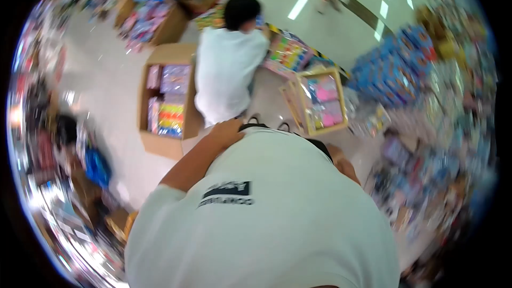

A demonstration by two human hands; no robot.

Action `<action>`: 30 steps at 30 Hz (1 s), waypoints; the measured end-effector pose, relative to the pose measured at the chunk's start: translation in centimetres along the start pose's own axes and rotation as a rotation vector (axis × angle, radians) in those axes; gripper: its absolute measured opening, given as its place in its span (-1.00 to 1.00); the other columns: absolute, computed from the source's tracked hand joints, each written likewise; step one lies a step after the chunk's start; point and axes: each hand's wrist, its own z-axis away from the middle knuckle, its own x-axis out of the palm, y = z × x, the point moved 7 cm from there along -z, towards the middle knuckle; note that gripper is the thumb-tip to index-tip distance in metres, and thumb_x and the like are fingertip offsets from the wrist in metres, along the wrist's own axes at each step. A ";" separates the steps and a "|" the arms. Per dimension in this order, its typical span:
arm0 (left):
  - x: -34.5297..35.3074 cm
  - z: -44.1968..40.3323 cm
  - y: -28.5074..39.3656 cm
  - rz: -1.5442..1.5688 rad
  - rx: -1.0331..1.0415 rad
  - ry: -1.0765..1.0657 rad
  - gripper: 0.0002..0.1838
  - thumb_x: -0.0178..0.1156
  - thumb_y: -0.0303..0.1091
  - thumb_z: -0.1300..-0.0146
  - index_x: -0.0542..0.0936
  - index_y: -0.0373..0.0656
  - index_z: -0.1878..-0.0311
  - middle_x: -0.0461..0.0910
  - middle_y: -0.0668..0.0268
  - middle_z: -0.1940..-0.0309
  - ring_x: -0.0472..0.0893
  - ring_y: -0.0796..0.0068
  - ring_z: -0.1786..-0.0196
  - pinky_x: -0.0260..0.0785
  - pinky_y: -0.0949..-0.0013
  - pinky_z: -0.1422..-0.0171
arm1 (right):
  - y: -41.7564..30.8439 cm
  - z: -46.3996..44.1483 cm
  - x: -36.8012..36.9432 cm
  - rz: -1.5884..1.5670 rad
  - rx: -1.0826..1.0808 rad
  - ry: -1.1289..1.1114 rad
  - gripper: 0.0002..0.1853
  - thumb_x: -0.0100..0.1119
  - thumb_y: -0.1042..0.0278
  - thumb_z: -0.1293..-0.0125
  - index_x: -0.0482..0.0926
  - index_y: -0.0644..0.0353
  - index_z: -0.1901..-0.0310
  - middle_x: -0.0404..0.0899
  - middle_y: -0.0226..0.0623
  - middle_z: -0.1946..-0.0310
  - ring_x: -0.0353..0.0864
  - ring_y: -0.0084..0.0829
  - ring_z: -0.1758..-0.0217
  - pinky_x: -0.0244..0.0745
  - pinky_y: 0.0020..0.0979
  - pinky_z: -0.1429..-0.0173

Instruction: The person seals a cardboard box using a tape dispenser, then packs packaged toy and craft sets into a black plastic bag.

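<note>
the white shirt [304, 234] is nearest, filling the space between the hands, its dark lettering [229, 193] upside down. a blue bag [97, 168] lies well out from the left hand. farther ahead on that side, pink packs [143, 26] sit against a box [169, 24]. an open carton [160, 146] stands near the left hand, ahead and to its left, with purple packs [175, 79] and multicoloured packs [170, 120] inside. the left hand [228, 130] rests at the shirt's lower front, by the black waistband [321, 146]; its fingertips are blurred, so i cannot tell if they are spread, pressed together or pinching cloth. just ahead of it a person [229, 69] in a white top crouches. ahead of the right hand, a pale-rimmed tray [342, 97] leans, holding pink and blue packs. the right hand [338, 154] is at the waist, mostly hidden by the shirt; i cannot tell its grip. ahead and right of it are blue patterned bags [394, 66], and out to its right spreads a heap of packs [421, 181].
</note>
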 end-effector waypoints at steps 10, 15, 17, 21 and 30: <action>1.2 -7.1 6.0 0.016 0.212 -0.160 -0.53 0.28 -0.15 -0.37 0.57 -0.16 -0.26 0.62 0.06 -0.21 0.59 0.00 -0.26 0.44 0.10 -0.33 | -2.5 -3.7 3.4 0.002 0.041 0.325 -0.44 0.24 -0.19 -0.40 0.53 0.06 -0.21 0.63 -0.31 0.10 0.61 -0.45 0.15 0.55 -0.28 0.13; 1.8 -19.1 14.7 0.032 0.406 -0.023 -0.54 0.31 -0.18 -0.35 0.54 -0.21 -0.22 0.59 -0.01 -0.15 0.58 -0.10 -0.19 0.45 0.03 -0.26 | 1.0 -14.7 4.9 -0.106 0.136 0.313 -0.31 0.21 -0.21 -0.42 0.40 0.17 -0.34 0.54 -0.14 -0.14 0.59 -0.25 -0.06 0.53 -0.18 -0.07; 2.7 -25.6 16.4 0.000 0.490 0.126 -0.54 0.31 -0.20 -0.35 0.52 -0.23 -0.21 0.57 -0.03 -0.16 0.57 -0.14 -0.18 0.44 -0.01 -0.25 | -1.1 -15.5 7.4 -0.273 0.110 0.381 -0.30 0.17 -0.15 -0.46 0.31 0.21 -0.40 0.50 -0.06 -0.24 0.58 -0.17 -0.15 0.48 -0.18 -0.20; 4.0 -38.9 19.3 -0.003 0.363 0.231 -0.48 0.29 -0.17 -0.38 0.49 -0.35 -0.25 0.54 -0.15 -0.18 0.54 -0.17 -0.23 0.39 -0.05 -0.31 | -2.2 -20.4 8.1 -0.387 -0.028 0.491 -0.29 0.10 -0.02 -0.54 0.17 0.26 -0.52 0.45 0.04 -0.38 0.57 -0.07 -0.29 0.39 -0.18 -0.40; 10.6 -51.1 14.0 0.290 -0.140 -0.108 -0.35 -0.01 0.16 -0.56 0.50 -0.37 -0.21 0.59 0.02 0.00 0.59 0.26 -0.06 0.47 0.22 -0.10 | -5.4 -20.3 5.4 -0.286 -0.297 0.466 -0.50 0.02 0.19 -0.61 0.33 0.21 -0.45 0.55 -0.10 -0.28 0.52 -0.30 -0.32 0.37 -0.24 -0.40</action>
